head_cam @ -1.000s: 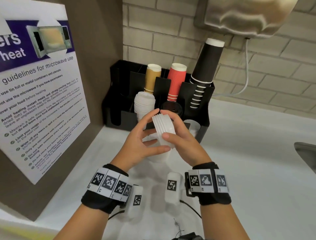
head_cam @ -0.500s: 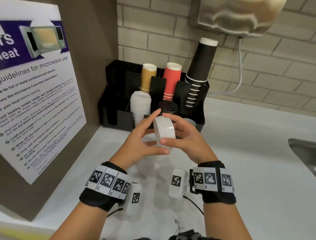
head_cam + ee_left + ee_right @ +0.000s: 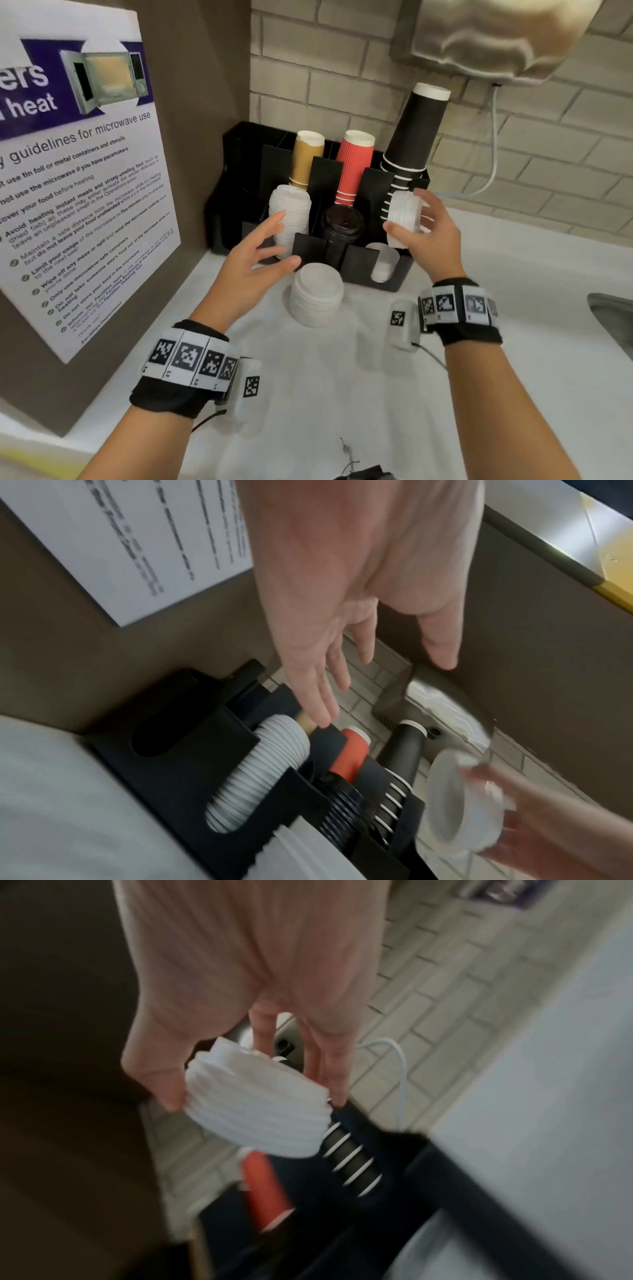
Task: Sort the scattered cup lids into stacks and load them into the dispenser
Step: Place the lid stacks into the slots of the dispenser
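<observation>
White lids (image 3: 289, 219) in black dispenser (image 3: 236, 192)

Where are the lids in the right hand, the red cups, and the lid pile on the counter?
held lids (image 3: 404, 219), head view, ribbed side.
red cups (image 3: 352, 168), head view, ribbed wall.
lid pile (image 3: 317, 298), head view, side.

I hold a short stack of white lids (image 3: 404, 219) on edge above the right front slot of the black dispenser (image 3: 363, 263). A taller white stack (image 3: 317, 299) stands on the counter just before it; more white lids (image 3: 289, 219) fill its left slot
</observation>
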Motion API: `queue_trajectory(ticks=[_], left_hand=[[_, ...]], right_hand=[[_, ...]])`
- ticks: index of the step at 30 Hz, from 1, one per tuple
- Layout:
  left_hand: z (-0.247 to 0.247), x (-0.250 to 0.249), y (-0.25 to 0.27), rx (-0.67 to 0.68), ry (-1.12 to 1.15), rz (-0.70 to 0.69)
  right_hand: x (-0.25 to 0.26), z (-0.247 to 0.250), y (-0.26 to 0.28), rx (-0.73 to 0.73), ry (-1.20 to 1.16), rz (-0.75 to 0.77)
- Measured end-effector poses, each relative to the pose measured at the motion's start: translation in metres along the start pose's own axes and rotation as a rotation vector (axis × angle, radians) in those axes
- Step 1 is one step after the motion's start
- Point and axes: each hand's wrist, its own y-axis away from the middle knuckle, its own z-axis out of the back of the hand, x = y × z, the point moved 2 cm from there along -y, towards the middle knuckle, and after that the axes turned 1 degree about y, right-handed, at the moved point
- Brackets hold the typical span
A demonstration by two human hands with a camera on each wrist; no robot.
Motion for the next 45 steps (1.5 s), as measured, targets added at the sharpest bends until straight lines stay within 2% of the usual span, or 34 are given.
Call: queue_trajectory(ticks=[4,10,14,20,25,29,33,35,39,42,45], left_hand=[[0.006,0.004,0.001,-0.014,0.000,-0.002],[0.009,0.006,0.005,-0.014,0.007,0.013],[0.012,0.005,0.008,-0.022,-0.016,0.015],[0.016,0.007,0.009,-0.033,-0.045,0.027],[0.016,0.008,0.009,-0.036,-0.047,0.026],[0.015,0.008,0.008,-0.029,-0.051,0.026],[0.015,0.008,0.008,-0.030,-0.044,0.023],[0.016,0.009,0.008,-0.038,-0.049,0.022],[0.020,0.010,0.008,-0.055,-0.050,0.027],[0.020,0.012,0.007,-0.059,-0.042,0.034],[0.018,0.013,0.005,-0.048,-0.041,0.035]], right_hand=[[-0.022,-0.010,-0.037,0.197,0.394,-0.001],[-0.037,-0.023,-0.048,0.431,0.564,-0.006],[-0.038,-0.027,-0.053,0.468,0.594,-0.003],[-0.026,-0.036,-0.060,0.524,0.749,-0.098],[-0.010,-0.051,-0.067,0.613,0.986,-0.162],[-0.004,-0.057,-0.070,0.670,1.049,-0.128],[-0.017,-0.067,-0.067,0.626,1.115,-0.126],[-0.021,-0.069,-0.066,0.612,1.054,-0.148],[-0.013,-0.069,-0.062,0.768,1.187,-0.143],[-0.003,-0.070,-0.065,0.713,1.222,-0.111],[-0.006,-0.064,-0.069,0.802,1.205,-0.228]])
